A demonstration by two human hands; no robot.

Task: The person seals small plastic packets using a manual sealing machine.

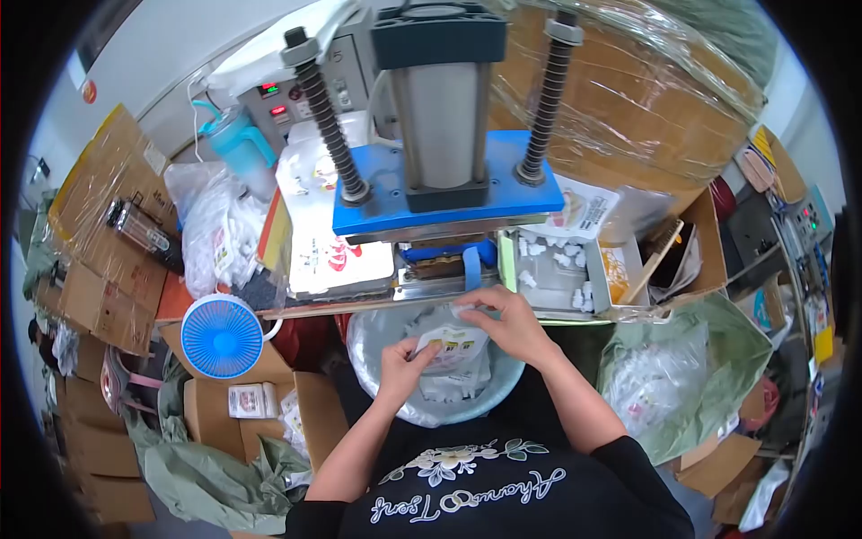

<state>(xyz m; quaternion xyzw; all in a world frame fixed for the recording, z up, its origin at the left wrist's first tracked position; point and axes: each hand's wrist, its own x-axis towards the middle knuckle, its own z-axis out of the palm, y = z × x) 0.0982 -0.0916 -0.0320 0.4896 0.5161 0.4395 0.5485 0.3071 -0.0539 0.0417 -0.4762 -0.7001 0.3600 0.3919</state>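
Room: a crowded packing station; cardboard boxes (99,269) stacked at your left, a large film-wrapped carton (628,99) at the upper right.
Bench: the bench (296,310) edge runs across the middle of the view and carries a press (444,117) with a blue plate, two threaded posts and a grey cylinder.
Pouch: you hold a small printed pouch (453,343) over the basin, just below the bench edge. Its long axis runs from lower left to upper right, with the upper end toward the press.
Left hand: your left hand (400,364) pinches the lower left corner of the pouch, fingers closed on it.
Right hand: your right hand (507,323) grips the upper right end of the pouch, fingers curled shut over its edge.
Basin: a pale blue basin (503,382) lined with clear film sits in front of you, under both hands; it holds more pouches of the same kind.
Tray: a shallow box (600,287) on the bench, just right of the press, holds small white pieces.
Green bag: an open green bag (718,341) at your right holds clear-wrapped white items.
Other: a blue desk fan (222,337) stands at the bench's left end; a teal jug (235,139) stands behind it.
Stack: printed flat bags (337,256) lie under the press at the left.
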